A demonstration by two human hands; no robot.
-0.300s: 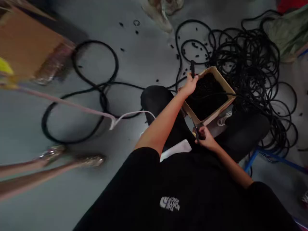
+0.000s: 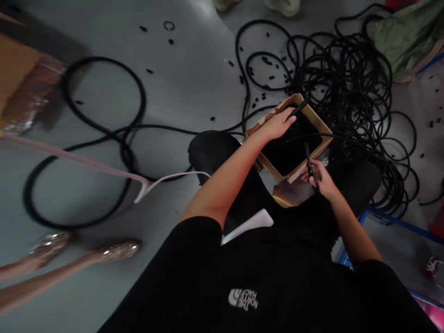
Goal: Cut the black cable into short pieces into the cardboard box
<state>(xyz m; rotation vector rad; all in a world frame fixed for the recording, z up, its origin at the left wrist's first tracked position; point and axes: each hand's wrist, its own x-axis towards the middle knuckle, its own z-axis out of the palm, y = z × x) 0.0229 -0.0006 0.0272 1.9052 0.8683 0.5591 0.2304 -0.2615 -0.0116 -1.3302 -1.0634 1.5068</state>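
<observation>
My left hand point(image 2: 282, 123) is closed on a short black piece point(image 2: 299, 108), which looks like tubing, over the upper part of an open cardboard box point(image 2: 275, 170). Dark contents point(image 2: 289, 150) fill much of the box, and a thin black line crosses above them. Just outside the box's lower right side, my right hand point(image 2: 321, 178) is wrapped round dark scissors point(image 2: 310, 167), their tips pointing up toward the box. A small brown cardboard piece point(image 2: 289, 193) lies below the box, between my legs.
A large tangle of black tubing point(image 2: 350, 88) spreads right of the box. Black loops point(image 2: 138, 97) lie on the left floor. Small black pieces dot the floor. Another person's shoes point(image 2: 120, 250) are at the lower left, and a blue frame point(image 2: 398, 224) stands at right.
The view has shifted. My left hand has moved over the box and its black piece has tilted to the right. My right hand has risen toward the box's right side with the scissors.
</observation>
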